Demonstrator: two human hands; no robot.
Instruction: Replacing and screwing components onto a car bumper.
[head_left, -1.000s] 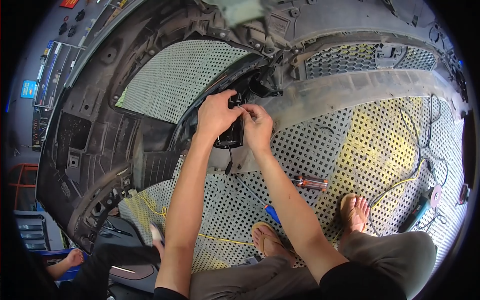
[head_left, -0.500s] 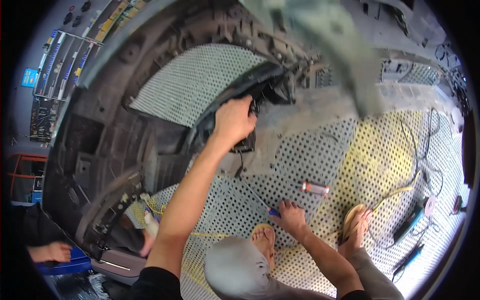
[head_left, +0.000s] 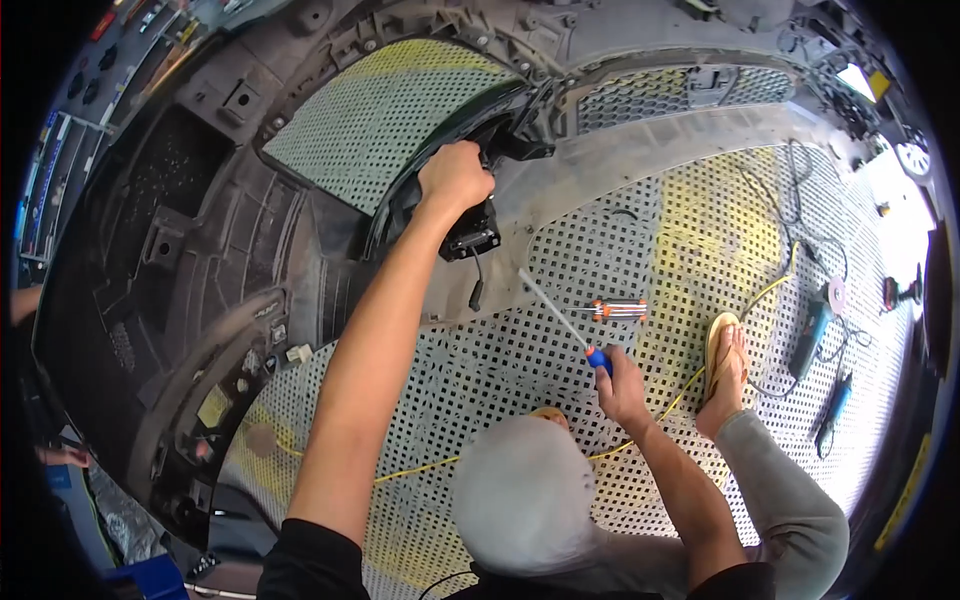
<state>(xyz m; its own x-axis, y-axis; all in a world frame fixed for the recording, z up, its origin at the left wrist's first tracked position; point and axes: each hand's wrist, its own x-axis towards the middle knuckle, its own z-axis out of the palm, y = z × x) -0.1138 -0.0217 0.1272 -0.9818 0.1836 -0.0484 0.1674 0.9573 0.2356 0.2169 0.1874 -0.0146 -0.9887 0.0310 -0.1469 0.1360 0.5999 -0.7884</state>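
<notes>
A large dark plastic car bumper point(head_left: 215, 85) lies with its inner side showing and curves across the left and top. My left hand point(head_left: 455, 178) reaches over to a black lamp-like housing point(head_left: 470, 240) beside the bumper's large opening. Its fingers curl over the housing's top edge, and the fingertips are partly hidden. A short cable with a plug point(head_left: 477, 290) hangs from the housing. In my right hand point(head_left: 624, 388) is a long screwdriver point(head_left: 556, 312) with a blue and orange handle. Its shaft slants up and left, and the tip points toward the bumper's edge, below the housing.
An orange-ended tool point(head_left: 620, 310) lies on the perforated mat point(head_left: 600, 240). A yellow cord point(head_left: 420, 468) crosses it. At right lie an angle grinder point(head_left: 818, 325), a teal tool point(head_left: 834, 418) and black cables. At far left another person's hand point(head_left: 66, 456) shows beside the bumper.
The view has shifted. My right hand has come up with the screwdriver, its fingers now closed round the handle. A blurred grey-green shape has left the top. My left hand stays at the housing.
</notes>
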